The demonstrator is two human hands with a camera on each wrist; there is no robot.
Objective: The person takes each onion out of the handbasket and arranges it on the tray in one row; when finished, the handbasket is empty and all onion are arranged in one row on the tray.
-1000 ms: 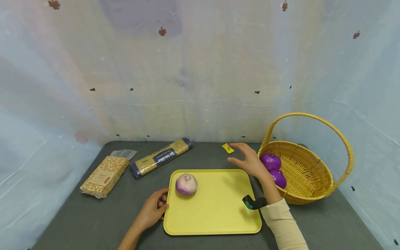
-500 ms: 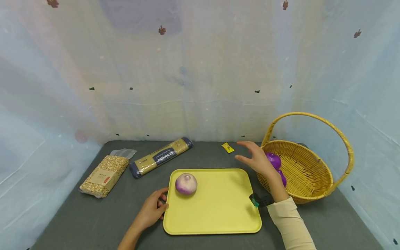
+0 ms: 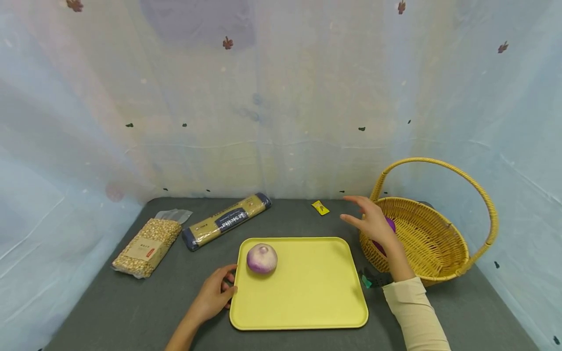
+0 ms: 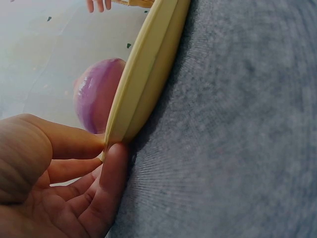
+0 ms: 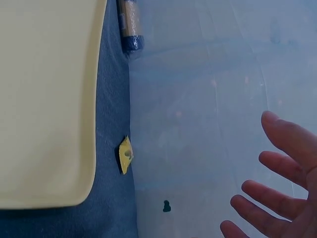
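My left hand (image 3: 212, 295) is at the left edge of a yellow tray (image 3: 303, 292). In the left wrist view its thumb and fingers pinch the tray's rim (image 4: 143, 74). A purple-and-white turnip (image 3: 262, 258) sits in the tray's upper left part. My right hand (image 3: 373, 222) holds nothing, its fingers spread and relaxed, and overlaps the left side of a yellow wicker basket (image 3: 432, 239) in the head view. Behind that hand a glossy purple round vegetable (image 3: 390, 224) in the basket is mostly hidden. The right wrist view shows the bare fingers (image 5: 267, 198) apart.
A small yellow packet (image 3: 320, 208) lies at the back of the grey table (image 3: 167, 312). To its left are a long pasta pack (image 3: 228, 220) and a clear bag of pale grains (image 3: 147, 248). The basket's tall handle (image 3: 476, 187) arches up at the right. A pale curtain hangs behind.
My right hand has drifted right, away from the yellow packet and over the basket's left side, covering more of the purple vegetables. My left hand and the tray have stayed put.
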